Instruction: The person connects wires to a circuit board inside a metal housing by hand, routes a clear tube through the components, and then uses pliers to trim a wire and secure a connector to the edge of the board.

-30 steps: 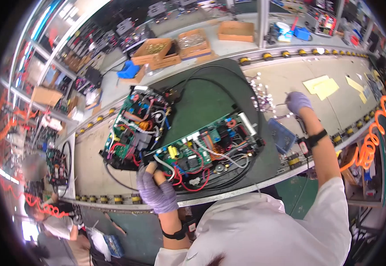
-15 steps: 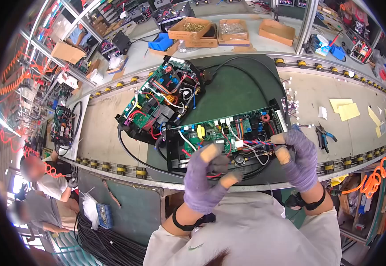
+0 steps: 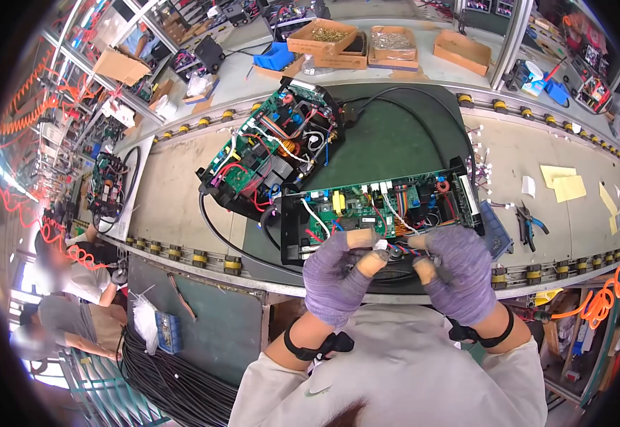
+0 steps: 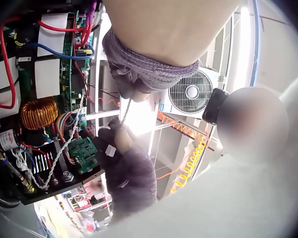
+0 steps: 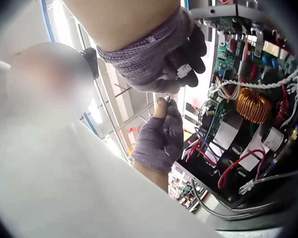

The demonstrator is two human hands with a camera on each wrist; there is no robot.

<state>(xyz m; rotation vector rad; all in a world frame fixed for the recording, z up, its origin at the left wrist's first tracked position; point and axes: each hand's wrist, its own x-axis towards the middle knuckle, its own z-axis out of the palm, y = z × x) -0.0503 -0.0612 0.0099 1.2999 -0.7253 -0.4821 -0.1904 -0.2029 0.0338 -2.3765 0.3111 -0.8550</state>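
Both hands wear purple gloves with some fingertips bare. In the head view my left hand (image 3: pixel 335 274) and right hand (image 3: pixel 461 274) face each other over the front edge of an open circuit-board unit (image 3: pixel 352 206). Between them runs a short twisted wire lead (image 3: pixel 411 249) with a white connector (image 3: pixel 381 245) by the left fingertips. Each hand pinches the lead. In the right wrist view another white plug (image 5: pixel 183 71) shows against the right hand's fingers. A copper coil (image 5: pixel 253 106) and white twisted wires (image 4: pixel 59 153) sit inside the unit.
A second open unit (image 3: pixel 271 153) stands at left on the green mat (image 3: pixel 402 135). Pliers (image 3: pixel 530 226) and a blue tray (image 3: pixel 495 231) lie to the right, near loose wire leads (image 3: pixel 479 160). Cardboard boxes (image 3: pixel 463 53) line the back. A black power cord (image 3: pixel 217 231) loops around the units.
My right hand has come from the far right, by the loose leads, to the near unit's front. The left hand has moved right to meet it, and both now hold the twisted lead.
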